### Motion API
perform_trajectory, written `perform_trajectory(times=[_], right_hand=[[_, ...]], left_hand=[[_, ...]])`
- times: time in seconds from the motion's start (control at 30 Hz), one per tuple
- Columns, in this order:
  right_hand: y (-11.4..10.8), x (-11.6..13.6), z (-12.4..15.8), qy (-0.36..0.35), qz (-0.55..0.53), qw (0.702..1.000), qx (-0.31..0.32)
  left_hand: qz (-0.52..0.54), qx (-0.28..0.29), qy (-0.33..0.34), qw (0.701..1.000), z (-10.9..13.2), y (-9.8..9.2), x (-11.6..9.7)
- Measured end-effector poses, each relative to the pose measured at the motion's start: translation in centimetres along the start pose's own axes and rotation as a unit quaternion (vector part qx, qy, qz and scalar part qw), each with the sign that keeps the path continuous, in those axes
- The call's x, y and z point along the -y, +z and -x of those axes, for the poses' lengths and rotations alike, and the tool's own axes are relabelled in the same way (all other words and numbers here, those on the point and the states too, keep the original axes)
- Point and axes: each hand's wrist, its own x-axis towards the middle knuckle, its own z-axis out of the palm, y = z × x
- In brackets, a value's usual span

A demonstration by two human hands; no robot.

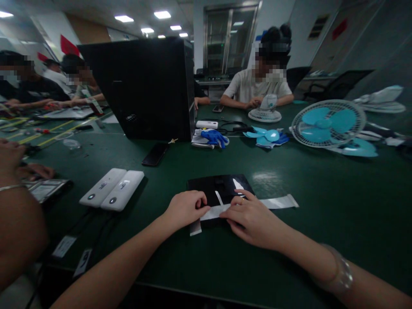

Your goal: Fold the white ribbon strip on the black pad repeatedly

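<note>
Dark green surface [322, 193] in a busy shared room, with a flat black panel [209, 184] lying toward its near edge and a silvery strip [215, 212] running across it. Left hand [186, 208] has its fingers curled in at the strip, right hand's [252, 219] are loosely bent over it; can't tell if either's really pinching. Two white boxes [111, 191] sit off left.
</note>
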Motion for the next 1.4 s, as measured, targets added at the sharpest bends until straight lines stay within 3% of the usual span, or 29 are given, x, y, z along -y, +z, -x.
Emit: perform_trajectory(times=[0.4, 0.73, 1.0, 1.2, 1.4], right_hand=[[1.0, -0.5, 0.0, -0.005, 0.063, 0.997, -0.034], [1.1, -0.5, 0.1, -0.006, 0.087, 0.996, 0.013], [0.7, -2.0, 0.4, 0.031, 0.051, 0.998, -0.028], [1.0, -2.9, 0.3, 0.042, 0.017, 0.999, -0.001], [1.4, -2.7, 0.5, 0.044, 0.052, 0.998, -0.001]], left_hand=[[0.021, -0.003, 0.005, 1.000, 0.0, 0.2, 0.4], [0.018, -0.019, 0.024, 0.999, -0.1, 0.2, 0.6], [0.020, -0.041, 0.036, 0.998, 0.1, 0.4, 0.6], [0.019, -0.028, 0.046, 0.998, 0.2, 0.3, 0.6], [0.026, -0.043, 0.057, 0.997, 0.1, 0.4, 0.5]])
